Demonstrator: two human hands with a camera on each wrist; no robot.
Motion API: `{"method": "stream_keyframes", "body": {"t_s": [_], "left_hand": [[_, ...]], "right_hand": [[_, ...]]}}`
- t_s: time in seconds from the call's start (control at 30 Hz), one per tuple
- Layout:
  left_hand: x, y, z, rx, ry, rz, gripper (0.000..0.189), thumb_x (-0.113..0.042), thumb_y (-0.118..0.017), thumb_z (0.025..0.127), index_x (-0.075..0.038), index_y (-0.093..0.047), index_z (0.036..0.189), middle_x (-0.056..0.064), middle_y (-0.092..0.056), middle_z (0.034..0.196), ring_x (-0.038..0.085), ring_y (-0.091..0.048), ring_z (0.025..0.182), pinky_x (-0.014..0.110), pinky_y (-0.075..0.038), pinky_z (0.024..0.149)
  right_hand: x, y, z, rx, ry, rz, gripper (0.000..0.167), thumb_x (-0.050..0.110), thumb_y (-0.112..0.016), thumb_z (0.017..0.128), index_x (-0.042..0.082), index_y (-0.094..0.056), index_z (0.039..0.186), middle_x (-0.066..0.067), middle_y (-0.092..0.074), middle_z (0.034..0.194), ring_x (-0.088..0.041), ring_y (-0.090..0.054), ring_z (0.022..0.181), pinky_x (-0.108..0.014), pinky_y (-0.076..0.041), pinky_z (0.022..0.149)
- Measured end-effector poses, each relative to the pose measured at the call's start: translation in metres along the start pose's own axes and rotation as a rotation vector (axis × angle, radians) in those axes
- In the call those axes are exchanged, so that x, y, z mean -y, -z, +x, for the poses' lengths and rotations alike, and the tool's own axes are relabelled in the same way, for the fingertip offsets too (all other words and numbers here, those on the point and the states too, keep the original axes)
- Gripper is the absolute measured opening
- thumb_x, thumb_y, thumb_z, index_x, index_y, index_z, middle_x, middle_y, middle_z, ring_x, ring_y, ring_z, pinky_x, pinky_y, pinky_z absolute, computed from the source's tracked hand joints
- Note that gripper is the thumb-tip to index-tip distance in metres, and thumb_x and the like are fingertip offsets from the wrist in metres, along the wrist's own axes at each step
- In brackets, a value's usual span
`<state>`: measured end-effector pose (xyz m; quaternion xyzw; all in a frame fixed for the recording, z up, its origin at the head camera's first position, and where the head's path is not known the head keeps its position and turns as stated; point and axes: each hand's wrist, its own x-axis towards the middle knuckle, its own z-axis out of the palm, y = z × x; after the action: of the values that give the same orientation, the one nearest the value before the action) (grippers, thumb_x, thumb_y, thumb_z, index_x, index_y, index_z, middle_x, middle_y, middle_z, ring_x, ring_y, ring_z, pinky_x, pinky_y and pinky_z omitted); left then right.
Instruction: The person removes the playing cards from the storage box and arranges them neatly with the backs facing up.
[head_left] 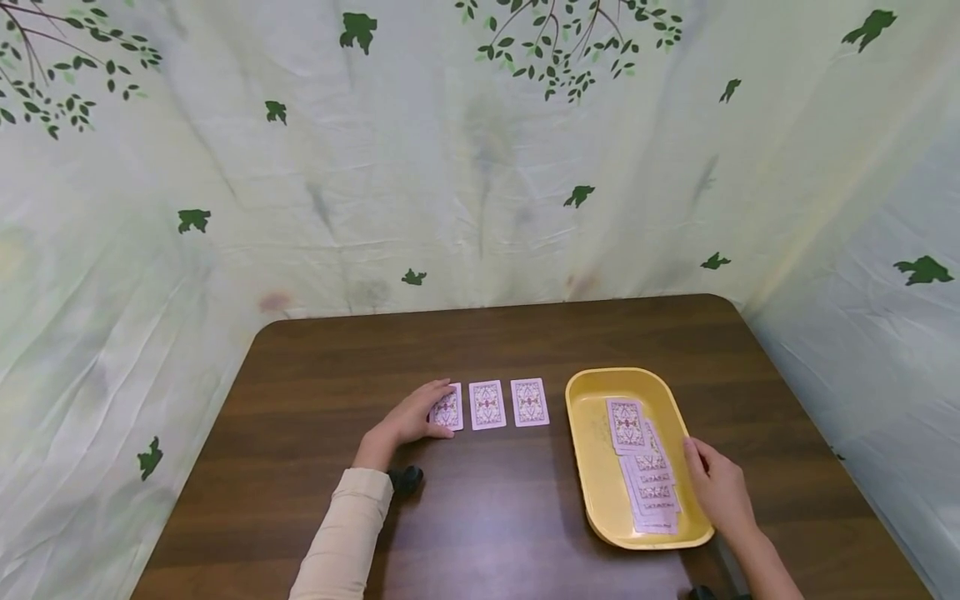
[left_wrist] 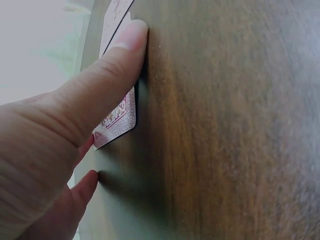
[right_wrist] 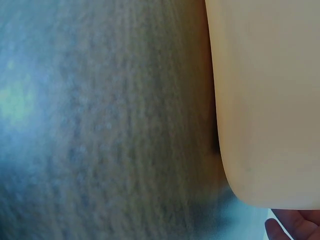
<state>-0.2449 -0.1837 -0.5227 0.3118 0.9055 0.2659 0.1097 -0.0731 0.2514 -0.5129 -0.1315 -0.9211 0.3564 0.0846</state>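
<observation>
Three playing cards lie face down in a row. My left hand (head_left: 411, 417) is over the leftmost playing card (head_left: 450, 410), its fingertips at the far edge and its thumb at the near edge, pinching it across. In the left wrist view the thumb (left_wrist: 102, 82) lies along the card's edge and partly covers its patterned back (left_wrist: 117, 122). On the right, my right hand (head_left: 720, 487) grips the right rim of a yellow tray (head_left: 592, 475). Several more cards (head_left: 627, 427) are spread face down inside it. Fingers (right_wrist: 300, 225) show beyond the tray's wall in the right wrist view.
The middle card (head_left: 487, 405) and the right card (head_left: 530, 402) sit between the left hand and the tray, with narrow gaps. All this is on a dark brown wooden table (head_left: 487, 517). A pale curtain (head_left: 465, 167) with leaf prints hangs behind the far edge.
</observation>
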Motion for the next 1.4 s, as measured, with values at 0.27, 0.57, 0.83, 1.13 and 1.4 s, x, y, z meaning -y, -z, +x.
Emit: {"method": "stream_keyframes", "body": {"t_s": [0.27,0.57,0.83,1.13,1.4], "left_hand": [[0.0,-0.001,0.0,0.004,0.027,0.007,0.077,-0.029,-0.078,0.072,0.001,-0.043,0.134,0.019,-0.034,0.142,0.034,-0.026,0.131,0.046,-0.022,0.104],[-0.004,0.002,0.005,0.001,0.038,0.022,0.077,-0.028,-0.079,0.071,0.002,-0.044,0.133,0.021,-0.036,0.139,0.036,-0.029,0.129,0.047,-0.023,0.104],[-0.056,0.008,0.032,-0.184,0.101,-0.179,0.066,-0.027,-0.069,0.083,-0.001,-0.04,0.136,0.017,-0.038,0.138,0.03,-0.032,0.128,0.045,-0.026,0.103],[-0.137,0.002,0.071,-0.182,-0.051,-0.17,0.068,-0.035,-0.066,0.083,-0.008,-0.039,0.139,0.009,-0.039,0.138,0.023,-0.033,0.128,0.038,-0.029,0.102],[-0.184,-0.025,0.095,-0.013,-0.149,-0.081,0.079,-0.041,-0.064,0.083,-0.004,-0.028,0.143,0.012,-0.035,0.142,0.023,-0.03,0.13,0.033,-0.026,0.104]], "right_hand": [[0.001,-0.001,0.0,-0.006,0.003,-0.003,0.051,0.032,-0.035,0.1,-0.011,-0.051,0.122,-0.031,-0.056,0.11,-0.038,-0.056,0.091,-0.053,-0.044,0.079],[-0.001,0.0,0.0,-0.014,0.003,-0.003,0.051,0.032,-0.036,0.099,-0.011,-0.052,0.121,-0.03,-0.057,0.108,-0.033,-0.056,0.083,-0.051,-0.046,0.075],[-0.001,0.0,0.0,-0.006,-0.01,-0.008,0.051,0.033,-0.035,0.1,-0.01,-0.051,0.122,-0.03,-0.056,0.11,-0.035,-0.056,0.088,-0.052,-0.045,0.077],[0.0,-0.001,0.001,0.001,-0.007,0.005,0.051,0.034,-0.036,0.099,-0.009,-0.052,0.122,-0.028,-0.058,0.108,-0.032,-0.056,0.084,-0.049,-0.046,0.075],[-0.004,-0.002,0.003,0.0,-0.017,0.019,0.051,0.034,-0.035,0.099,-0.009,-0.052,0.122,-0.026,-0.059,0.105,-0.028,-0.055,0.078,-0.044,-0.048,0.071]]}}
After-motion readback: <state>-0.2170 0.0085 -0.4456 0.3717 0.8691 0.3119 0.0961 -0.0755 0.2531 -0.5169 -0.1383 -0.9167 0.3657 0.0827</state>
